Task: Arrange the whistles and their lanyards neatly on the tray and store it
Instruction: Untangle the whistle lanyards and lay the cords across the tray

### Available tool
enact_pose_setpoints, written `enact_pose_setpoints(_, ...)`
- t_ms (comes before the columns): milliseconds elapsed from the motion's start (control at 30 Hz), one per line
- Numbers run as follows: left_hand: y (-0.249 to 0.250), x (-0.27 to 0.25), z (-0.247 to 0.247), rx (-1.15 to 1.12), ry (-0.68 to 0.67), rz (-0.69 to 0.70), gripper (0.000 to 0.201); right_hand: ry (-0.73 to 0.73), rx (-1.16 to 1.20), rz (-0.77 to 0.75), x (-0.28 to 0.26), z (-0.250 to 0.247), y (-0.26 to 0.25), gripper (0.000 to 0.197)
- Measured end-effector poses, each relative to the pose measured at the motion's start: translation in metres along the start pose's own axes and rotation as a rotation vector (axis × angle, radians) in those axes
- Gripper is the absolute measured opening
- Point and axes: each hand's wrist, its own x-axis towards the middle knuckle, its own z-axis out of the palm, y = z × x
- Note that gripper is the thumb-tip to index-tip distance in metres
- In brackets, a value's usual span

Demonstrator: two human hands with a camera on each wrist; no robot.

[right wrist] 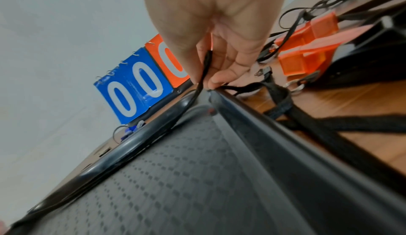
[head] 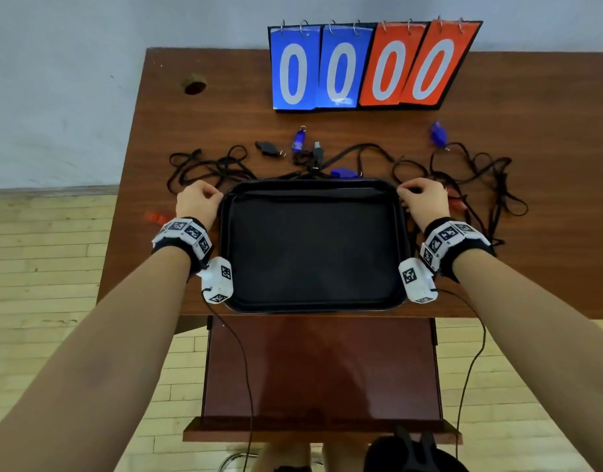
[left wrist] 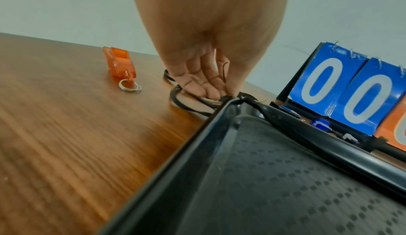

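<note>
A black tray (head: pixel 313 253) sits on the brown desk (head: pixel 191 131) near its front edge. One black lanyard (head: pixel 310 195) lies stretched along the tray's far side. My left hand (head: pixel 219 194) pinches its end at the far-left corner (left wrist: pixel 228 96). My right hand (head: pixel 401 192) pinches the other end at the far-right corner, where the strap (right wrist: pixel 204 70) runs between thumb and fingers. Behind the tray lie tangled lanyards (head: pixel 211 165), a black whistle (head: pixel 267 148) and blue whistles (head: pixel 299 139) (head: pixel 439 133) (head: pixel 344 172). An orange whistle (left wrist: pixel 120 61) lies left of the tray; more orange ones (right wrist: pixel 305 47) lie to the right.
A flip scoreboard (head: pixel 371 66) showing zeros stands at the back of the desk. A cable hole (head: pixel 193 84) is at the back left. A pull-out shelf (head: pixel 320 366) extends below the desk's front edge. More loose lanyards (head: pixel 480 178) spread right of the tray.
</note>
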Motion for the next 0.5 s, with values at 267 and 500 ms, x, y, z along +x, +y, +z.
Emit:
enact_pose_setpoints(267, 0.008, -0.02, 0.015, 0.181, 0.042, 0.242, 0.023, 0.025, -0.064, -0.002, -0.008, -0.004, -0.002, 0.02)
enact_pose_setpoints(500, 0.012, -0.016, 0.032, 0.419, -0.043, 0.307, 0.03, 0.047, -0.067, -0.003, -0.003, -0.005, 0.008, 0.015)
